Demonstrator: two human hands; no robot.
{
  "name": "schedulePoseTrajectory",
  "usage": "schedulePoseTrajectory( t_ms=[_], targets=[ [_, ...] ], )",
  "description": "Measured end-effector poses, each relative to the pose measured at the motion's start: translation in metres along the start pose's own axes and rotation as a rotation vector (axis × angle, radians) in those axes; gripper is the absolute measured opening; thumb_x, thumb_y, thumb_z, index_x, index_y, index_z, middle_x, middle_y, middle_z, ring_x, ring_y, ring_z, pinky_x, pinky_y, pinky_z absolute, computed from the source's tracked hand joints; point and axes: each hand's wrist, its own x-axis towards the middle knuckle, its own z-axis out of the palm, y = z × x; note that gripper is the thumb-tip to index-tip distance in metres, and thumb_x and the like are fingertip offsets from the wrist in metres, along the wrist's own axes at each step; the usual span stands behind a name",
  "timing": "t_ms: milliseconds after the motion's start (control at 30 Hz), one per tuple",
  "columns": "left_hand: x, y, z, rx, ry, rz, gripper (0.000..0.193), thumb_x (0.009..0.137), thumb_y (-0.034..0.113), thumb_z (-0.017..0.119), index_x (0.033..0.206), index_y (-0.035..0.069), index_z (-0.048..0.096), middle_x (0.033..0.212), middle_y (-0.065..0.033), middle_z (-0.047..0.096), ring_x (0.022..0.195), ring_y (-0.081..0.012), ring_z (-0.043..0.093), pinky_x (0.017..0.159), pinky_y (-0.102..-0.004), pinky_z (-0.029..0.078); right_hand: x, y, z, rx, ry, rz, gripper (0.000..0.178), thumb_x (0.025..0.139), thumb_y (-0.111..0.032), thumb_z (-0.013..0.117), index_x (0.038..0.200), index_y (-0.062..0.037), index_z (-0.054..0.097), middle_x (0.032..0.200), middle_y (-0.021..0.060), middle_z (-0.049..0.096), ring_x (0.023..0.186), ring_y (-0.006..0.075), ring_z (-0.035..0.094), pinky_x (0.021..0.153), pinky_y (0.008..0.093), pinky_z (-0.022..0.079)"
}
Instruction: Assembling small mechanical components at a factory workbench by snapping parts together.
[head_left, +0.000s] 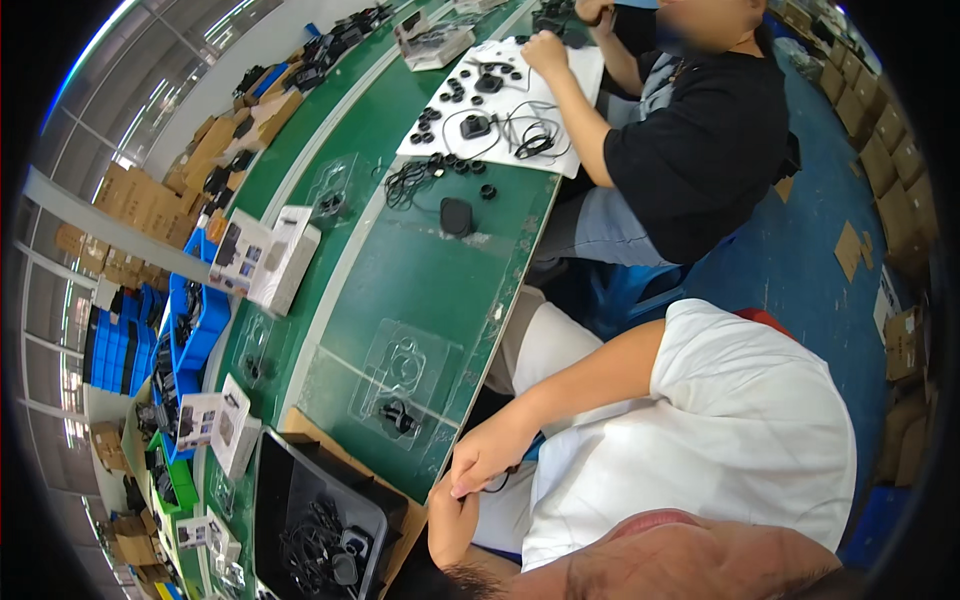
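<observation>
My right hand (493,452) and my left hand (450,500) meet at the table's near edge, above my lap. The right hand's fingers are closed and pressed against the left hand; what is between them is hidden. Most of my left hand's fingers are out of sight. A thin dark cord (506,479) curves out beside the hands. Nearest on the green table (390,285) is a clear plastic blister tray (405,365), with a small black part (397,418) at its lower end. Left of my hands, a black bin (283,478) contains tangled black cables (315,545) and small devices.
A co-worker in a black shirt (700,140) sits farther along, hands over a white sheet (420,130) with black parts and cables. White boxes (285,260), blue bins (205,320) and cartons line the left. A blue stool (640,295) stands beneath the co-worker.
</observation>
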Motion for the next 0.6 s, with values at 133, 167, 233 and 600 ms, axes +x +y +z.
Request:
schedulePoseTrajectory(
  t_ms=[133,167,233,600],
  targets=[
    [0.001,-0.002,0.003,-0.149,-0.025,-0.056,0.029,0.078,-0.01,0.054,0.105,-0.005,0.064,0.093,-0.0148,0.068,0.079,-0.0238,0.061,0.073,-0.0311,0.05,-0.011,-0.03,-0.013,0.108,-0.06,0.202,0.038,0.103,-0.027,0.047,0.067,-0.0156,0.041,0.06,-0.0052,0.032,0.049,0.0105,0.025,0.046,0.0264,0.026],
    [-0.002,-0.008,0.005,-0.267,-0.033,-0.082,0.029,0.079,-0.009,0.055,0.107,-0.005,0.063,0.094,-0.0142,0.068,0.08,-0.023,0.061,0.074,-0.0308,0.05,-0.011,-0.032,-0.013,0.094,-0.056,0.197,0.037,0.102,-0.027,0.047,0.067,-0.0157,0.041,0.06,-0.005,0.033,0.05,0.0106,0.027,0.046,0.0261,0.027],
    [-0.012,-0.02,0.007,-0.5,-0.026,-0.142,0.031,0.08,-0.008,0.057,0.111,-0.005,0.061,0.095,-0.013,0.068,0.082,-0.0213,0.062,0.076,-0.03,0.05,-0.006,-0.034,-0.012,0.061,-0.073,0.189,0.037,0.102,-0.026,0.047,0.067,-0.0158,0.041,0.06,-0.0045,0.033,0.051,0.0109,0.03,0.047,0.0254,0.028],
    [-0.009,-0.034,0.01,-0.285,-0.015,-0.049,0.033,0.085,-0.001,0.065,0.117,-0.005,0.057,0.092,-0.0106,0.067,0.078,-0.0189,0.062,0.069,-0.026,0.05,-0.003,-0.025,0.007,-0.054,0.119,0.088,0.026,0.102,-0.025,0.049,0.082,-0.0095,0.054,0.069,0.0025,0.055,0.055,0.0119,0.045,0.049,0.024,0.038]
  ],
)
